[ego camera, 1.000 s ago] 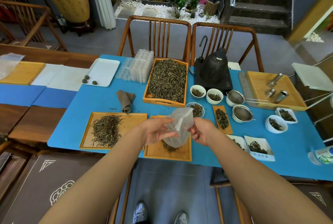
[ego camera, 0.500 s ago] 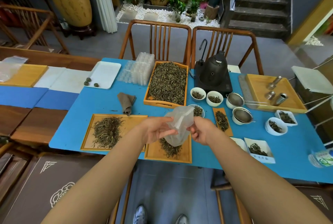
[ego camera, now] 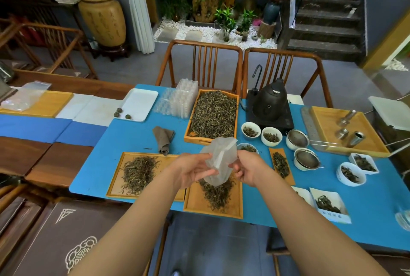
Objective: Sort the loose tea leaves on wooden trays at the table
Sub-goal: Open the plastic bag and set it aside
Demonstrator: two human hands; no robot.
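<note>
Both hands are up over the near edge of the counter (ego camera: 133,133), which has a smooth blue cover. The left hand (ego camera: 195,170) and the right hand (ego camera: 246,168) each pinch a side of a thin, see-through plastic bag (ego camera: 218,162). The bag is crinkly and hangs with its low end just above a small wooden tray (ego camera: 195,202). A dark heap of tea leaves (ego camera: 216,193) lies on that tray, thin and curly like little twigs. The tray sits right at the counter's near edge, and its front rim even pokes a bit past it.

Just to the left is a wider wooden tray (ego camera: 115,183) with a flat pile of wiry leaves (ego camera: 138,173). The two trays almost touch. Behind them there is some bare blue room, with only a folded brown cloth (ego camera: 164,139) lying there.

Farther back stands a deep wooden tray (ego camera: 188,129) full of leaves, nearly up to its rim. Beside it on the right is a round black kettle (ego camera: 271,103) on a flat black base. Small white bowls (ego camera: 250,130) with bits of tea are crowded on the right side, with two shiny mesh strainers (ego camera: 307,160) set on cups. A white tray (ego camera: 139,102) holds three little round tea balls (ego camera: 121,113) near the far left corner.
</note>
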